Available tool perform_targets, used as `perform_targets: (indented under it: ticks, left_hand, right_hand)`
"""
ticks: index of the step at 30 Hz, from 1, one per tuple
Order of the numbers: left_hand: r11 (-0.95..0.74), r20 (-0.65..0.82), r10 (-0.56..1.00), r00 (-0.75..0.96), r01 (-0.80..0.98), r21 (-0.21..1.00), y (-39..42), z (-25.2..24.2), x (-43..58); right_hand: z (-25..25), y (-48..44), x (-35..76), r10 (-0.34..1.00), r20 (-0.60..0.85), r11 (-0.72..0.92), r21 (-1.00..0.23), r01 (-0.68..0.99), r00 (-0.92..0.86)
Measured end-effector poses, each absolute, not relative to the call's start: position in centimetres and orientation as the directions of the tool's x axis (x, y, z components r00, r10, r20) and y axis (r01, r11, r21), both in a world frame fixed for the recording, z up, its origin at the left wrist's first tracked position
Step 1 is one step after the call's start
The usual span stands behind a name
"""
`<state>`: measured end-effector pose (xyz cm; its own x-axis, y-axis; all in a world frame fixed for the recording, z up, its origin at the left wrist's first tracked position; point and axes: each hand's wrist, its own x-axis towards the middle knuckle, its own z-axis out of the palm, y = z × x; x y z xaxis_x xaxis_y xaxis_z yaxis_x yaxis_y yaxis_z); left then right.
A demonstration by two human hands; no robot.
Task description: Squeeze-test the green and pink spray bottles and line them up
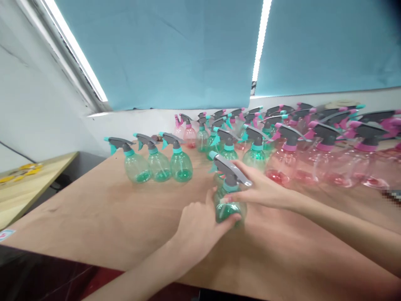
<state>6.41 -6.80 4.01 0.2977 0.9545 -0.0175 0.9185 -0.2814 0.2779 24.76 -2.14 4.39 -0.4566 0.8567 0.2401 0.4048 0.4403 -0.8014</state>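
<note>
nearest in the head view is the left hand [196,225], with its bare arm coming up from the bottom edge. its grip is holding the low part of a green spray bottle [224,212], with the thumb across the front near the bottom. the right hand [258,184] comes in from the right side. its grip is holding the same bottle higher up, with fingers across the front, just under the teal ring. so the bottle is between both hands, above the front part of the brown counter [109,221]. i cannot tell if its bottom touches the wood. it has a grey top, and its teal tip points up and to the left.

to the left, three green bottles [159,165] stand in a row, close together. just behind the hands are more green bottles [254,156]. to the right is a row of pink bottles [283,165] with grey and pink tops. a mixed crowd of pink and green ones [202,138] stands at the back, near the white wall [131,119].

above hang big blue sheets [172,54], with bright light at the gaps. far left, yellow things [23,171] lie on a second counter [31,190].
</note>
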Motion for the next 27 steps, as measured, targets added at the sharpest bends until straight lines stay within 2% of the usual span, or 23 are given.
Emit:
perform_targets:
  ticks: [4,7,10,13,18,23,27]
  left_hand:
    - [-0.389,-0.031,0.908,0.418,0.868,0.308,-7.1,3.3,9.3]
    - [-0.470,0.034,0.868,0.495,0.799,0.375,-6.6,2.5,11.6]
    - [-0.528,0.068,0.834,0.548,0.756,0.387,-6.1,1.9,14.1]
    - [-0.606,0.093,0.777,0.623,0.700,0.376,-5.7,1.1,16.4]
    - [-0.683,0.145,0.695,0.704,0.584,0.438,-5.0,-0.8,18.1]
    - [-0.758,0.240,0.634,0.735,0.530,0.380,-3.4,-2.9,17.6]
    - [-0.827,0.318,0.553,0.770,0.463,0.317,-1.8,-3.6,17.5]
  right_hand:
    - [4.3,-3.7,26.7,0.883,0.297,0.422,-0.842,0.337,-0.364]
    - [3.9,-4.5,28.6,0.883,0.372,0.452,-0.836,0.310,-0.285]
    - [3.5,-5.0,30.7,0.886,0.398,0.453,-0.852,0.262,-0.238]
    - [4.0,-5.4,32.6,0.873,0.457,0.487,-0.818,0.307,-0.168]
    - [4.8,-5.8,36.1,0.848,0.515,0.521,-0.772,0.364,-0.121]
    - [2.9,-5.3,39.5,0.866,0.492,0.471,-0.743,0.475,-0.089]
    - [2.4,-4.4,40.1,0.859,0.496,0.493,-0.734,0.468,-0.127]
